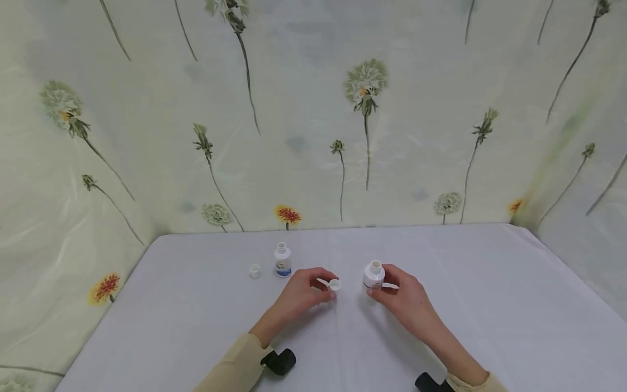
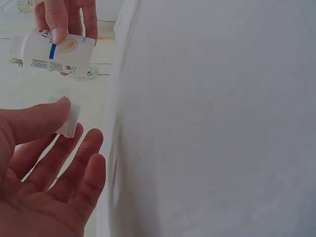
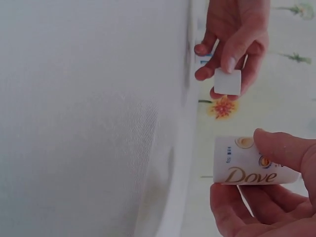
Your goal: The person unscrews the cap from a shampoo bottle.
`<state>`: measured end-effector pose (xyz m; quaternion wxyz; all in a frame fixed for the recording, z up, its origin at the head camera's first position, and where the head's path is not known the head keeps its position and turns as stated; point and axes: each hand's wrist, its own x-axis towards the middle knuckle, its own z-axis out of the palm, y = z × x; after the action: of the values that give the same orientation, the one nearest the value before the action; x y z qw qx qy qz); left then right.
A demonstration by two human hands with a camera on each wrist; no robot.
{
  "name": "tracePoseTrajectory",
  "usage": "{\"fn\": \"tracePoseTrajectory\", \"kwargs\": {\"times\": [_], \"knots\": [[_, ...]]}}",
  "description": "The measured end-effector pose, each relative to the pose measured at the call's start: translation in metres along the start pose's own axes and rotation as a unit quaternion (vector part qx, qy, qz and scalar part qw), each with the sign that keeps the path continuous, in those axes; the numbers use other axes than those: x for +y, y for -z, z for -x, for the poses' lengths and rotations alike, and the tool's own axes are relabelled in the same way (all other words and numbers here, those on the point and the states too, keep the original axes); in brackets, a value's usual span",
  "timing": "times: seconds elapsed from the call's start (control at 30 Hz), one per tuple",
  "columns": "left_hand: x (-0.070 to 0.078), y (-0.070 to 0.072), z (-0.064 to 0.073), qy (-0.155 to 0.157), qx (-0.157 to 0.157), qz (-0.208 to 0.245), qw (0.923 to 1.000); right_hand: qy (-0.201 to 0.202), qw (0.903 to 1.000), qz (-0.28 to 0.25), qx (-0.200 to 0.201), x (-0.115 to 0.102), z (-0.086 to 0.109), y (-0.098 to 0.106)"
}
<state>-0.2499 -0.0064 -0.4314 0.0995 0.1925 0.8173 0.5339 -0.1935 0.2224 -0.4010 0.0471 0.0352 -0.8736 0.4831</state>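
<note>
My left hand (image 1: 302, 289) pinches a small white bottle cap (image 1: 335, 285) between thumb and fingers, its hollow side facing up. To the right of it, my right hand (image 1: 409, 299) grips a small white bottle (image 1: 373, 279) with an uncovered neck. Brown "Dove" lettering shows on this bottle (image 3: 242, 160) in the right wrist view, where the thumb lies on one side and fingers on the other. Seen from the left wrist, the cap (image 2: 71, 121) sits at the thumb tip, apart from the bottle (image 2: 59, 53).
Farther back on the white-covered table (image 1: 206, 326) stands a second white bottle (image 1: 282, 260) with a blue-marked label and a bare neck. Left of it lies another white cap (image 1: 254, 270). A dandelion-patterned sheet (image 1: 303, 179) hangs behind the table and along its sides.
</note>
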Motion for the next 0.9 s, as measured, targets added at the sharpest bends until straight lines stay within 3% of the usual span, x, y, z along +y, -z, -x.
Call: {"fn": "tracePoseTrajectory", "kwargs": {"times": [0.67, 0.9], "knots": [[0.011, -0.017, -0.035, 0.020, 0.015, -0.007, 0.9997, -0.001, 0.9983, 0.053, 0.025, 0.024, -0.024, 0.020], [0.016, -0.028, -0.048, 0.001, 0.010, 0.003, 1.0000, -0.005, 0.9971, 0.066, 0.038, 0.030, -0.033, 0.030]]}}
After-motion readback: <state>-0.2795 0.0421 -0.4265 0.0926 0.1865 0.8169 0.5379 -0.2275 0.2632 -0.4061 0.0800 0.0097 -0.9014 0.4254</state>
